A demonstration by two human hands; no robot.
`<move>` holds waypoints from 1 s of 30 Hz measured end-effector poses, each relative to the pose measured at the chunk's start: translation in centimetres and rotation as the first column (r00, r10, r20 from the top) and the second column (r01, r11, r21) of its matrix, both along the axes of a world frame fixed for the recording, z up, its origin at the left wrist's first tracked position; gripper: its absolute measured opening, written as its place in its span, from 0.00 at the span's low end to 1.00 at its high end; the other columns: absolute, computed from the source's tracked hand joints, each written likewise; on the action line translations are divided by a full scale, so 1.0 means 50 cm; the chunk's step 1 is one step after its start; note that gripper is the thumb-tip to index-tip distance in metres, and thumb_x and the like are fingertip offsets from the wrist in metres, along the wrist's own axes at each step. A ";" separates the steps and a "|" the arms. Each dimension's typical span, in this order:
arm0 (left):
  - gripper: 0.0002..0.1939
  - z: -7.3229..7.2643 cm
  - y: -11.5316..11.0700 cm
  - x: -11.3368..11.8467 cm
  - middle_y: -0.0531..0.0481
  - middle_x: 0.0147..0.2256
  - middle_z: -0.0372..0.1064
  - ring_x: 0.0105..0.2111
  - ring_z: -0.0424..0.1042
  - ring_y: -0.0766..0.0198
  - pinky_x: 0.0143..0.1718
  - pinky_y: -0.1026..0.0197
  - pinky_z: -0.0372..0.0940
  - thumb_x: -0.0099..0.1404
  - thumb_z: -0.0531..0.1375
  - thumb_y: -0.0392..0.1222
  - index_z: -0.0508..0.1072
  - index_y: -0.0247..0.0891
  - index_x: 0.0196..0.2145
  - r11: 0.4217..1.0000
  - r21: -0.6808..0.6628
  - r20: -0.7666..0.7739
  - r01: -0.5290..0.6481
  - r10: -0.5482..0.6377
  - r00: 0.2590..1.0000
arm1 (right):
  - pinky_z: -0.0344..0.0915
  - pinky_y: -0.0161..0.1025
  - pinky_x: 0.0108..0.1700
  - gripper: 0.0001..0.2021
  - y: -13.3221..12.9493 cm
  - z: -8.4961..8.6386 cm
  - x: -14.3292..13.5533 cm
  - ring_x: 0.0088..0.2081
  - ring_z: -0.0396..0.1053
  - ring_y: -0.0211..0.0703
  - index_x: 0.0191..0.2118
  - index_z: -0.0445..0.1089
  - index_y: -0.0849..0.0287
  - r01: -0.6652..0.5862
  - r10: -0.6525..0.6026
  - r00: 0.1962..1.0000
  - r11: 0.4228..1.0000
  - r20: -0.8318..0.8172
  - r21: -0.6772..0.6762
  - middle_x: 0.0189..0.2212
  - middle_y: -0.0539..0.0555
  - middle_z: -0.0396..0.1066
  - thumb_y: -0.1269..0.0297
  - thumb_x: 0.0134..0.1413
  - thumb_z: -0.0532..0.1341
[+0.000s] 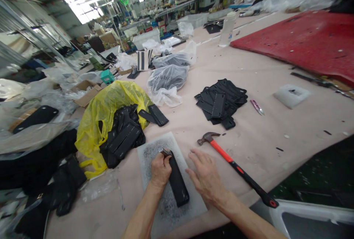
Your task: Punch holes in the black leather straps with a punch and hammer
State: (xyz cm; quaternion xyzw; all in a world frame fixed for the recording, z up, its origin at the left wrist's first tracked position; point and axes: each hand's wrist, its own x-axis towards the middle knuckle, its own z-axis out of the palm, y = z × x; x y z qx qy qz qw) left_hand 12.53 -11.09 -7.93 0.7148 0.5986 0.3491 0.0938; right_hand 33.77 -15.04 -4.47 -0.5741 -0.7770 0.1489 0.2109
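Note:
My left hand (160, 170) is closed around a short metal punch (166, 152), held at the far end of a black strap-like piece (178, 183). The strap lies lengthwise on a white, scuffed cutting board (155, 143). Just right of the strap, my right hand (206, 174) is open with its fingers spread, over the board's right edge and holding nothing. A claw hammer (235, 167) with a red and black handle lies on the table to the right of that hand.
A yellow plastic bag (110, 95) spills black pieces (124, 139) at left. Ahead lie a pile of black pieces (219, 100), pink thread snips (257, 107) and a white block (292, 96). A red sheet (301, 43) covers the far right; a bottle (227, 28) stands beside it.

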 end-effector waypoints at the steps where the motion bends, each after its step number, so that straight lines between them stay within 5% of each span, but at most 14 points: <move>1: 0.10 0.000 -0.001 0.000 0.45 0.38 0.78 0.39 0.78 0.55 0.41 0.55 0.72 0.66 0.53 0.34 0.73 0.37 0.41 1.000 -0.006 -0.005 -0.003 0.003 1.000 | 0.55 0.54 0.58 0.20 0.009 -0.001 0.038 0.59 0.57 0.58 0.58 0.62 0.60 0.099 -0.100 0.994 0.995 0.051 0.020 0.60 0.64 0.59 0.61 0.61 0.55; 5: 0.09 0.001 -0.006 0.002 0.45 0.36 0.77 0.37 0.78 0.55 0.38 0.55 0.72 0.65 0.53 0.34 0.72 0.38 0.39 0.999 -0.040 -0.009 -0.025 0.025 1.000 | 0.63 0.49 0.43 0.11 0.035 -0.020 0.179 0.44 0.67 0.57 0.44 0.66 0.61 0.300 -0.268 0.923 0.951 0.276 -0.079 0.42 0.64 0.68 0.61 0.59 0.56; 8: 0.09 0.004 -0.010 0.003 0.45 0.35 0.77 0.37 0.77 0.55 0.38 0.56 0.71 0.64 0.53 0.33 0.72 0.38 0.39 0.998 -0.057 0.009 -0.040 0.041 0.999 | 0.62 0.41 0.36 0.05 0.031 -0.032 0.220 0.33 0.66 0.47 0.32 0.62 0.57 0.325 -0.295 0.946 0.884 0.138 -0.336 0.30 0.55 0.65 0.63 0.57 0.56; 13: 0.08 0.010 -0.016 0.005 0.48 0.32 0.76 0.35 0.77 0.57 0.35 0.58 0.69 0.63 0.54 0.31 0.71 0.40 0.37 0.996 -0.064 0.037 -0.057 0.059 0.998 | 0.56 0.32 0.21 0.07 0.017 0.006 0.182 0.19 0.57 0.34 0.30 0.58 0.56 0.104 -0.566 0.792 0.493 -0.229 -0.864 0.23 0.46 0.59 0.60 0.54 0.56; 15: 0.07 0.010 -0.016 0.005 0.48 0.30 0.75 0.33 0.77 0.57 0.33 0.59 0.68 0.63 0.54 0.31 0.70 0.40 0.36 0.996 -0.060 0.049 -0.072 0.075 0.996 | 0.49 0.30 0.16 0.09 0.023 0.061 0.155 0.14 0.49 0.31 0.32 0.58 0.56 0.043 -0.617 0.742 0.438 -0.265 -0.898 0.21 0.43 0.56 0.57 0.56 0.53; 16: 0.07 0.008 -0.016 0.005 0.48 0.30 0.75 0.33 0.77 0.56 0.33 0.59 0.68 0.63 0.54 0.31 0.70 0.40 0.36 0.996 -0.055 0.055 -0.074 0.077 0.995 | 0.45 0.30 0.14 0.11 0.029 0.099 0.141 0.13 0.46 0.30 0.32 0.58 0.55 0.026 -0.614 0.729 0.466 -0.302 -0.884 0.19 0.42 0.54 0.54 0.58 0.52; 18: 0.07 0.005 -0.016 0.004 0.48 0.29 0.75 0.32 0.77 0.55 0.32 0.58 0.67 0.63 0.54 0.32 0.70 0.41 0.35 0.997 -0.038 0.059 -0.068 0.070 0.996 | 0.43 0.30 0.14 0.17 0.044 0.188 0.113 0.13 0.45 0.31 0.32 0.59 0.55 0.019 -0.488 0.760 0.678 -0.431 -0.734 0.18 0.41 0.51 0.47 0.61 0.49; 20: 0.07 0.002 -0.015 0.003 0.47 0.29 0.75 0.32 0.77 0.54 0.31 0.57 0.67 0.63 0.54 0.32 0.70 0.41 0.36 0.998 -0.014 0.055 -0.058 0.059 0.997 | 0.47 0.30 0.17 0.18 0.059 0.274 0.086 0.17 0.52 0.33 0.34 0.62 0.56 0.040 -0.255 0.797 0.927 -0.547 -0.374 0.19 0.43 0.54 0.45 0.61 0.50; 21: 0.07 0.001 -0.014 0.002 0.47 0.29 0.75 0.32 0.77 0.54 0.31 0.57 0.67 0.63 0.54 0.32 0.70 0.42 0.36 0.999 -0.004 0.052 -0.054 0.055 0.997 | 0.50 0.31 0.19 0.18 0.066 0.308 0.073 0.19 0.54 0.34 0.36 0.62 0.55 0.073 -0.170 0.811 0.979 -0.560 -0.193 0.20 0.44 0.55 0.45 0.63 0.50; 24: 0.07 -0.001 -0.014 0.001 0.47 0.29 0.74 0.31 0.77 0.53 0.30 0.56 0.66 0.64 0.54 0.33 0.70 0.42 0.36 0.999 0.013 0.043 -0.052 0.051 0.998 | 0.48 0.34 0.20 0.17 0.076 0.355 0.038 0.18 0.52 0.35 0.33 0.60 0.55 0.033 0.029 0.916 0.989 -0.399 0.146 0.19 0.46 0.57 0.48 0.65 0.47; 28: 0.07 -0.003 -0.014 0.001 0.47 0.28 0.74 0.29 0.76 0.54 0.29 0.56 0.65 0.64 0.54 0.33 0.70 0.42 0.35 0.998 0.019 0.030 -0.062 0.062 0.998 | 0.40 0.38 0.21 0.17 0.075 0.361 0.018 0.15 0.48 0.34 0.27 0.58 0.55 -0.245 0.239 0.967 0.968 0.091 0.057 0.16 0.46 0.58 0.52 0.65 0.50; 30: 0.06 -0.004 -0.014 0.001 0.47 0.28 0.74 0.29 0.76 0.55 0.28 0.57 0.65 0.64 0.54 0.33 0.69 0.41 0.34 0.998 0.020 0.030 -0.057 0.056 0.998 | 0.42 0.37 0.21 0.16 0.072 0.370 0.017 0.16 0.52 0.35 0.29 0.59 0.54 -0.204 0.195 0.977 0.972 0.090 0.113 0.17 0.47 0.60 0.54 0.66 0.48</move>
